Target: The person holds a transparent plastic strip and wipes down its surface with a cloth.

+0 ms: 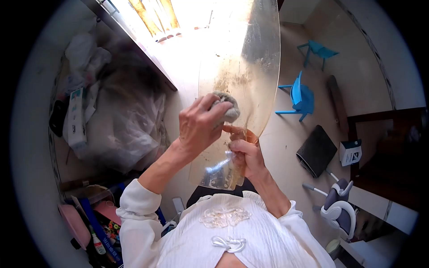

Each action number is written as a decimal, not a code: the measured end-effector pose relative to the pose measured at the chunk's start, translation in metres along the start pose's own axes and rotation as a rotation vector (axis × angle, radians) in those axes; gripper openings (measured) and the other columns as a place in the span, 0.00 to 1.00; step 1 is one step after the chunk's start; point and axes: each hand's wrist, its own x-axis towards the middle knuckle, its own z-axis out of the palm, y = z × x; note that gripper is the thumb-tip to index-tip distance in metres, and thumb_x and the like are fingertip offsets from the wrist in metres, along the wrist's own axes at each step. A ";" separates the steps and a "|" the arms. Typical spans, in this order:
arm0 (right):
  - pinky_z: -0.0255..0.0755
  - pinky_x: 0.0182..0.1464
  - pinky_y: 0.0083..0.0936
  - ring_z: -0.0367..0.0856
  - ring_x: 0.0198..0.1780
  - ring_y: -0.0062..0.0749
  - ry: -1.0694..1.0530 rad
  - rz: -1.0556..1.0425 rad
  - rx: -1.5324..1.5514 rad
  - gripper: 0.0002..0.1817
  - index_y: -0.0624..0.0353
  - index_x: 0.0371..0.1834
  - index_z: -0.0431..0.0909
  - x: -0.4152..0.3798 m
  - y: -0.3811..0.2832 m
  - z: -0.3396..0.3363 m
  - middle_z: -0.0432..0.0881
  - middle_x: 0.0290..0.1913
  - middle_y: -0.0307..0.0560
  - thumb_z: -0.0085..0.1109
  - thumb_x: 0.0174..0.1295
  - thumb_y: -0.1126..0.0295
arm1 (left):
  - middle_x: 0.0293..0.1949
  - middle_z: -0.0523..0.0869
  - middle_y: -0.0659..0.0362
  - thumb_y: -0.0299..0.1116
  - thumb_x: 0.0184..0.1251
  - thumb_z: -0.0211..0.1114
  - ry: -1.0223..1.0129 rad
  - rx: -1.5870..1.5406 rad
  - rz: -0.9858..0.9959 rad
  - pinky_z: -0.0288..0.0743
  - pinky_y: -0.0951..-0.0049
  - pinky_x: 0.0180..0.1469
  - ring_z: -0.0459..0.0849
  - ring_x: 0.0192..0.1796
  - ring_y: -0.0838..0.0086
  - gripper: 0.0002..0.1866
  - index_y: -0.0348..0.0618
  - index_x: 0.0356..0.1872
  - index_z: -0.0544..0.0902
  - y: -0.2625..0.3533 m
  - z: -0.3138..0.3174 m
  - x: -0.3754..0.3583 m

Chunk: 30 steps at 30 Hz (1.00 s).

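Note:
A long, clear, bendable sheet (pixel 257 85) with brown grime stretches from my lap up toward the bright opening. My left hand (pixel 201 118) is closed on a grey-green crumpled cloth (pixel 231 108), held against or just over the dirty part of the sheet. My right hand (pixel 250 154) grips the sheet lower down, its thumb on the near face and its fingers seen through the clear material. The sheet's lower end, shiny and creased, lies near my white shirt.
Plastic-wrapped bundles (pixel 127 129) and a white box (pixel 77 118) stand at the left, above a pink basin (pixel 74 225). On the right are blue chairs (pixel 302 96), a dark folded item (pixel 316 151), a small white box (pixel 350 153) and a grey-white seat (pixel 338 210).

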 end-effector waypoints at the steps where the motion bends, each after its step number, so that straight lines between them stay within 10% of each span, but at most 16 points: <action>1: 0.57 0.16 0.11 0.65 0.16 0.11 0.011 0.007 0.005 0.15 0.62 0.41 0.78 -0.001 0.006 -0.005 0.73 0.24 0.31 0.52 0.49 0.85 | 0.37 0.81 0.63 0.23 0.37 0.72 -0.043 0.007 -0.025 0.77 0.70 0.29 0.83 0.35 0.70 0.21 0.51 0.38 0.82 -0.004 0.001 0.000; 30: 0.55 0.16 0.14 0.66 0.16 0.14 0.160 -0.138 -0.001 0.14 0.64 0.38 0.79 -0.011 0.006 -0.021 0.70 0.20 0.32 0.51 0.47 0.84 | 0.29 0.78 0.62 0.26 0.42 0.70 -0.283 -0.183 -0.012 0.76 0.66 0.31 0.84 0.35 0.66 0.13 0.48 0.33 0.80 0.037 0.011 -0.028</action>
